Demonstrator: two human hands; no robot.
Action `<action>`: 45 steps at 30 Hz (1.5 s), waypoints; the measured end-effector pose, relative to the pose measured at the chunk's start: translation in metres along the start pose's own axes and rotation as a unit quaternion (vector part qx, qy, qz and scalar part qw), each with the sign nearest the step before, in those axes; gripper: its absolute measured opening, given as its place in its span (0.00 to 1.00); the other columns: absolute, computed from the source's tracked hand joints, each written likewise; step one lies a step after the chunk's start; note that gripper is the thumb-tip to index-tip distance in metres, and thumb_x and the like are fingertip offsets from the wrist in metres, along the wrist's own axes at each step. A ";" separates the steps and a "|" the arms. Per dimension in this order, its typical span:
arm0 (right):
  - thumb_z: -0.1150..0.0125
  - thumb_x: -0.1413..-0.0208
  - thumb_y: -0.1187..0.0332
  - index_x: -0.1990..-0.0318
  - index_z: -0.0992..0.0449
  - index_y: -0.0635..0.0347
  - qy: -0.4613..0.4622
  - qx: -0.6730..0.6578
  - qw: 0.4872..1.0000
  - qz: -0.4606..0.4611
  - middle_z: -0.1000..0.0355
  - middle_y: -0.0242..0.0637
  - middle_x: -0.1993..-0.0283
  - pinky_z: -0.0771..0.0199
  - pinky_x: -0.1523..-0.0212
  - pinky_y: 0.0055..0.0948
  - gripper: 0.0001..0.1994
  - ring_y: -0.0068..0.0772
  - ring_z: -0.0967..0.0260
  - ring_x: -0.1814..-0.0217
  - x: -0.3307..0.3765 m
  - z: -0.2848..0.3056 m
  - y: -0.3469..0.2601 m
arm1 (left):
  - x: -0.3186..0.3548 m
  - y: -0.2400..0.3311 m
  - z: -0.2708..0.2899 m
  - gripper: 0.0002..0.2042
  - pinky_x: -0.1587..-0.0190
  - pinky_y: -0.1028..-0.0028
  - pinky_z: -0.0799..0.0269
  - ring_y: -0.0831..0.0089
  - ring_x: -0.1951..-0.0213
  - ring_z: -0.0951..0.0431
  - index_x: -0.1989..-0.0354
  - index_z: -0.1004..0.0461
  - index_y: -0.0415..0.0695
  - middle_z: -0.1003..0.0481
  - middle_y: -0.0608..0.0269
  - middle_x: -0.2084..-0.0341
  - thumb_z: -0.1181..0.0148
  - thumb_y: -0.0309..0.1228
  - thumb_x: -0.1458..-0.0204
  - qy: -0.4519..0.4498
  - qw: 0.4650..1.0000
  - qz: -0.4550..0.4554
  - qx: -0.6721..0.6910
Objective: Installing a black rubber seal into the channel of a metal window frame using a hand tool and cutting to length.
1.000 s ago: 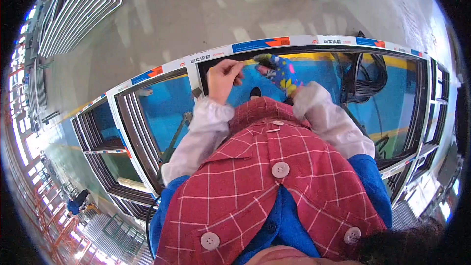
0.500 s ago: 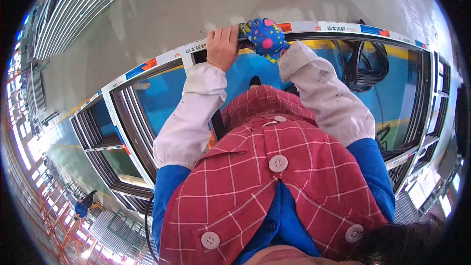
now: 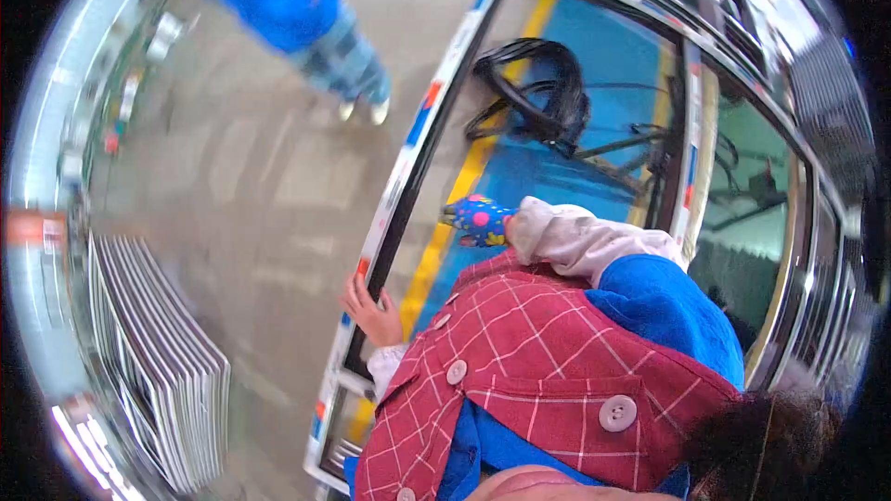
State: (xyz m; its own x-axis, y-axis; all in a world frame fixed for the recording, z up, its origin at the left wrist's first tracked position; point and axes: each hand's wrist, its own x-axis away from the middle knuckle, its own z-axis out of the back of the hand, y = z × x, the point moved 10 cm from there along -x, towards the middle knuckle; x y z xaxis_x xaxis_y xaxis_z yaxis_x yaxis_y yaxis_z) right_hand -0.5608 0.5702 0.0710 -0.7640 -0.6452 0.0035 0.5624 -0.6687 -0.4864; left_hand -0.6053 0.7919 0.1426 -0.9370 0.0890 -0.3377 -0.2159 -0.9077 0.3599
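Observation:
My bare left hand (image 3: 375, 317) is on the near-left rail of a large window frame (image 3: 401, 170), which has white outer faces with red and blue strips and dark inner edges. The rail passes between its thumb and fingers. My right hand (image 3: 479, 222), in a blue glove with coloured dots, is held above the frame's opening, apart from the rail. Its fingers look closed, with a small dark bit at their tip that I cannot make out. A coil of black rubber strip (image 3: 543, 97) shows inside the opening.
A person in blue (image 3: 288, 0) stands on the grey floor beyond the frame. Stacked metal profiles or frames (image 3: 172, 362) stand at the lower left. More frame bars (image 3: 691, 144) divide the right side, and the floor below is blue with a yellow line (image 3: 436, 269).
My view has turned, so the frame now runs diagonally. My right hand has left the rail and my left hand's side. The person in blue now shows more fully, at the upper left.

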 end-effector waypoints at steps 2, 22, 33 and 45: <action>0.37 0.58 0.59 0.46 0.33 0.59 -0.017 -0.011 0.989 -0.145 0.34 0.46 0.46 0.35 0.46 0.43 0.29 0.48 0.35 0.46 0.060 0.007 0.075 | -0.031 0.050 -0.043 0.24 0.41 0.56 0.45 0.51 0.44 0.37 0.48 0.34 0.40 0.35 0.50 0.47 0.41 0.24 0.58 -0.046 0.993 -0.102 0.046; 0.40 0.49 0.66 0.50 0.29 0.57 0.359 -0.204 0.776 -0.476 0.29 0.46 0.54 0.33 0.49 0.37 0.18 0.49 0.34 0.49 0.372 0.173 0.297 | -0.286 0.625 -0.540 0.11 0.52 0.60 0.27 0.56 0.55 0.26 0.54 0.33 0.35 0.29 0.45 0.56 0.52 0.23 0.46 -0.562 0.482 0.190 0.644; 0.40 0.51 0.74 0.49 0.28 0.53 0.435 -0.150 0.720 -0.520 0.29 0.42 0.52 0.33 0.49 0.36 0.19 0.44 0.32 0.49 0.352 0.259 0.375 | -0.325 0.671 -0.554 0.13 0.49 0.64 0.25 0.54 0.54 0.26 0.54 0.32 0.31 0.29 0.48 0.55 0.52 0.13 0.49 -0.601 0.399 0.236 0.651; 0.35 0.61 0.62 0.39 0.38 0.48 0.288 0.186 0.773 -0.533 0.37 0.37 0.41 0.50 0.37 0.45 0.36 0.42 0.42 0.39 0.356 0.380 0.576 | -0.333 0.689 -0.552 0.13 0.45 0.63 0.30 0.53 0.51 0.28 0.52 0.34 0.28 0.29 0.47 0.54 0.52 0.17 0.47 -0.651 0.396 0.224 0.607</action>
State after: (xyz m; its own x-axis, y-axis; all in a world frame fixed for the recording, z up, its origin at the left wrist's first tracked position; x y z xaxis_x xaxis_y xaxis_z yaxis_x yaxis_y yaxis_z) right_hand -0.3887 -0.1844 0.1240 -0.8102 0.5463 -0.2127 -0.5142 -0.8364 -0.1897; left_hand -0.2906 -0.0893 0.0230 -0.1321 0.8846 0.4472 0.8206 -0.1555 0.5499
